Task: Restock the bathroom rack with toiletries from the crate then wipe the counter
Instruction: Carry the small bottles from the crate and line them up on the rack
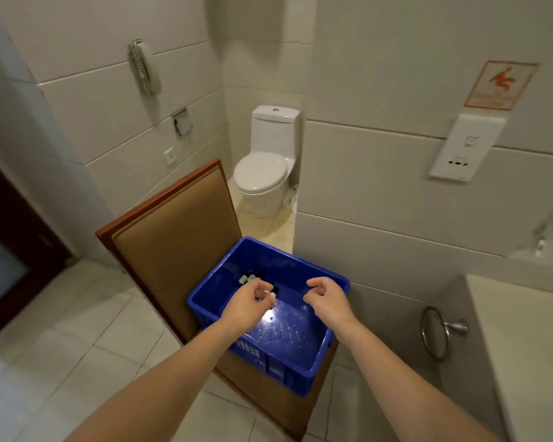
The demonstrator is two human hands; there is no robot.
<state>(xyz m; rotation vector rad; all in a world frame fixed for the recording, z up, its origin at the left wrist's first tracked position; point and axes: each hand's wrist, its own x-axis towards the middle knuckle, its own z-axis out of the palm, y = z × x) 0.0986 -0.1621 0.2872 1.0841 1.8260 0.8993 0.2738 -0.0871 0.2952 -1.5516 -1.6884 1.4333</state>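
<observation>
Tiled bathroom, blue plastic crate (288, 374) on tan padded chair (173, 250) at lower centre. Left grip (246, 306) pinching small white toiletry (271, 295) over it, right grip (331, 298) curled on nothing. Easy to fumble something that tiny back in.

Left hand (248, 303) and right hand (328, 298) over blue crate (300, 371) on chair (173, 244).

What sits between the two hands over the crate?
Head view: only bare crate floor between left hand and right hand. The small bottles lie farther back, beyond the left hand, which pinches a white item.
</observation>
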